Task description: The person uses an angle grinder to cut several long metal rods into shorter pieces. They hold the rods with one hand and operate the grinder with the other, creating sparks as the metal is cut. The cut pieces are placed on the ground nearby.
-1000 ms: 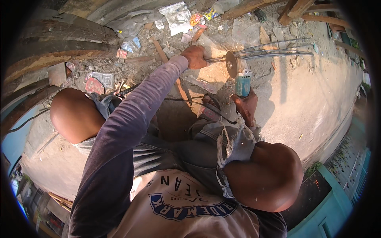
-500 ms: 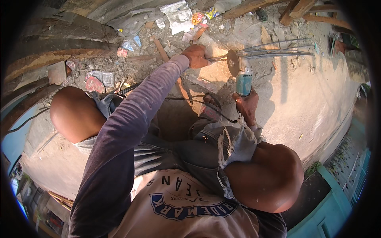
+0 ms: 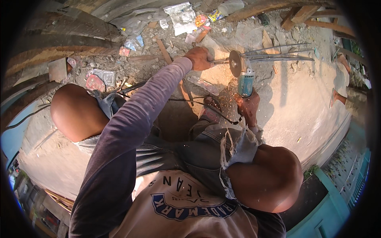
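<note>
My left hand (image 3: pixel 199 59) is closed around several thin metal rods (image 3: pixel 279 55), which lie across the dusty ground and stretch away to the right. A teal angle grinder (image 3: pixel 245 85) is gripped in my right hand (image 3: pixel 248 106), its round disc (image 3: pixel 235 63) upright against the rods just right of my left fingers. Orange sparks (image 3: pixel 232 85) spray down from the disc toward my lap. A black cord (image 3: pixel 222 116) runs from near my right hand to the left, between my bent legs.
Old wooden beams (image 3: pixel 63 51) stand along the left, more timber (image 3: pixel 301 18) at top right. Torn wrappers (image 3: pixel 178 16), rubble and a wood strip (image 3: pixel 163 50) litter the ground. At the far right, another person's bare leg (image 3: pixel 341 99) shows beside a teal gate (image 3: pixel 325 206).
A dense spray of sparks has appeared below the disc. Grinder and hands shifted very slightly right. The other person at the right edge has come further into view.
</note>
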The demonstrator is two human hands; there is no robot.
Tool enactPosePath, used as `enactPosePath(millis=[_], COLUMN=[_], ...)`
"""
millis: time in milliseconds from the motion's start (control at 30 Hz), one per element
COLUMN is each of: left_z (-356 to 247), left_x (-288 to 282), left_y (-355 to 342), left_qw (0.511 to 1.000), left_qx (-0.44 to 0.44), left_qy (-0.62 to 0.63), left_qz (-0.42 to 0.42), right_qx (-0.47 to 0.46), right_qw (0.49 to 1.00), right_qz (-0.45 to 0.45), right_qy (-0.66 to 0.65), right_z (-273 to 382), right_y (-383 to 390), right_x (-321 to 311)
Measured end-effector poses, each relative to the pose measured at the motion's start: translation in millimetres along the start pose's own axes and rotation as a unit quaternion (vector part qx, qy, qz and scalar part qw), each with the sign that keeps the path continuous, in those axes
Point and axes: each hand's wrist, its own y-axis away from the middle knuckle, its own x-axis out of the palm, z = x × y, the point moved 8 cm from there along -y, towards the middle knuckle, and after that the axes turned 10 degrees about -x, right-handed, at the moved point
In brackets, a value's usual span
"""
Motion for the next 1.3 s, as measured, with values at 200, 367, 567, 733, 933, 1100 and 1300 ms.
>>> enactPosePath(millis=[200,367,567,733,933,1100,1300], left_z=[2,8,3,13,2,5,3], left_x=[5,7,7,7,9,4,5], left_y=[-3,-3,-5,-3,-8,1,-1], left_qw=[1.0,1.0,1.0,0.999,1.0,1.0,0.999], left_qx=[-0.014,-0.025,-0.003,-0.006,-0.008,0.006,-0.01], left_qy=[0.012,0.001,0.004,0.017,0.028,-0.007,0.0], left_qz=[-0.002,-0.015,-0.009,-0.03,0.003,-0.027,-0.031], right_qx=[0.005,0.007,0.021,0.027,0.029,0.056,0.028], right_qw=[1.0,1.0,0.998,0.999,0.996,0.998,0.998], right_qz=[-0.012,-0.003,0.0,0.008,0.003,0.015,0.0], right_qy=[0.014,-0.024,0.061,0.043,0.083,0.028,0.055], right_z=[3,9,0,3,-8,8,8], right_y=[3,1,0,0,0,3,3], right_x=[0,3,-3,4,-6,1,-5])
